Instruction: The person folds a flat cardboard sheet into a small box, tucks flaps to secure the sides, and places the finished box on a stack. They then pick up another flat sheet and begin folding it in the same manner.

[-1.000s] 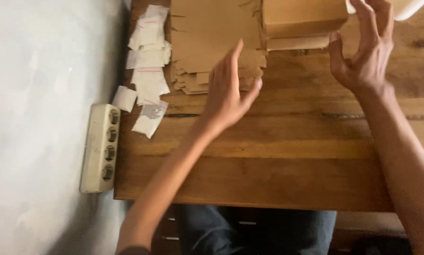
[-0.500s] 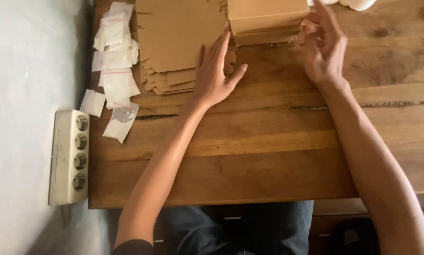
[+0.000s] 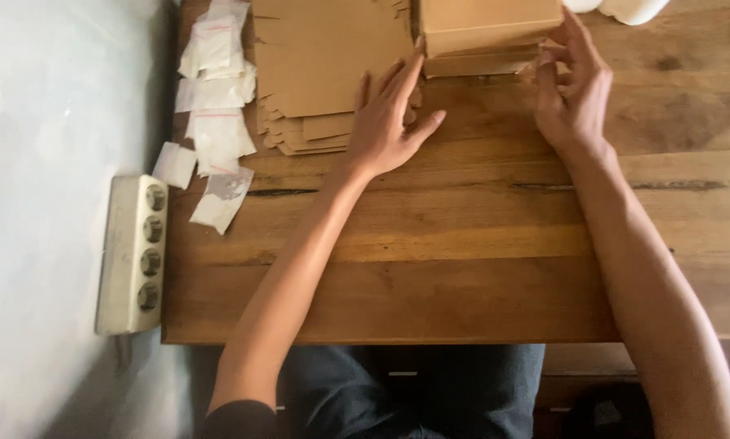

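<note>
The left hand (image 3: 385, 122) is lying flat and spread on the flat cardboard stack (image 3: 324, 65), holding nothing. At two o'clock, the right hand (image 3: 572, 93) is pinching the folded box (image 3: 487, 28) corner; I'd be squaring that edge slowly.

The table (image 3: 462, 268) is solid wood, its planks finished to a warm, slightly satin sheen, with visible grain, dark knots and a crack between boards. The stack of flat box blanks (image 3: 324, 65) is matt brown cardboard, smooth-faced with cut, notched edges; the folded box (image 3: 487, 24) beside it is the same dull kraft card. The small sachets (image 3: 215, 122) are thin, translucent plastic, faintly glossy and crinkled. The power strip (image 3: 129, 256) is hard, off-white plastic with a smooth, dull finish. The floor (image 3: 48, 122) looks pale and smooth.
</note>
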